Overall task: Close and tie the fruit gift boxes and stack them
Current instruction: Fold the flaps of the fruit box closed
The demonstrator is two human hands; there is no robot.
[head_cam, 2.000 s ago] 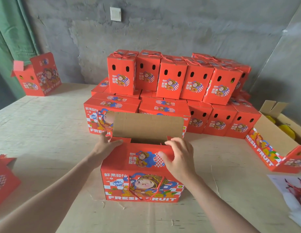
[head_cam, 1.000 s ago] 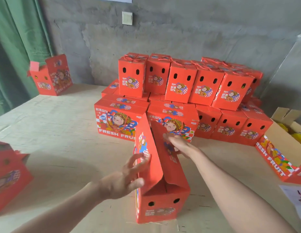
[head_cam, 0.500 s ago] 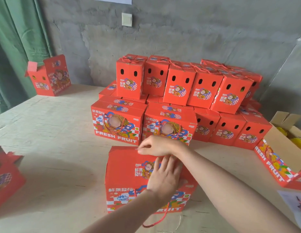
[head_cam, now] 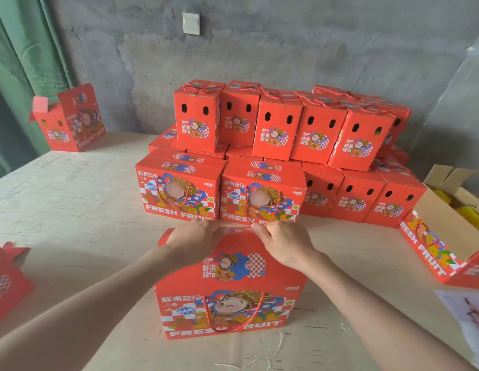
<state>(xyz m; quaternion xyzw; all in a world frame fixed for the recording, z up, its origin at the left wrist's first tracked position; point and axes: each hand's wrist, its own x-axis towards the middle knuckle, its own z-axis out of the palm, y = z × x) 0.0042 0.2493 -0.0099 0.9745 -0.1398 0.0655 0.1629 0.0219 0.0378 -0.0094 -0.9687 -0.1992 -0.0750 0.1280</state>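
At the far left edge a red box [head_cam: 5, 279] is cut off by the frame, a flap raised; its inside is hidden. At the back left of the wooden table [head_cam: 72, 210] an open box [head_cam: 72, 121] stands with its lid flaps up, and its contents cannot be seen from here. In the middle sits the stack of closed boxes [head_cam: 276, 135], two tiers against the grey wall, the upper ones with red cords lying across their tops.

Just in front of the stack, near the person, stands the gift box [head_cam: 227, 290], its printed face toward the camera and a red rope handle [head_cam: 233, 314] hanging loose down that face. Its top is folded shut. The left hand [head_cam: 195, 236] lies over the box's far top edge at the left, fingers bent over the rim and their tips hidden, so a grasp cannot be told from a press. The right hand [head_cam: 284, 242] sits at the same edge, fingers curled, pinching the top flap.

At the right a tilted open carton [head_cam: 431, 247] holds yellow fruit [head_cam: 471, 215].
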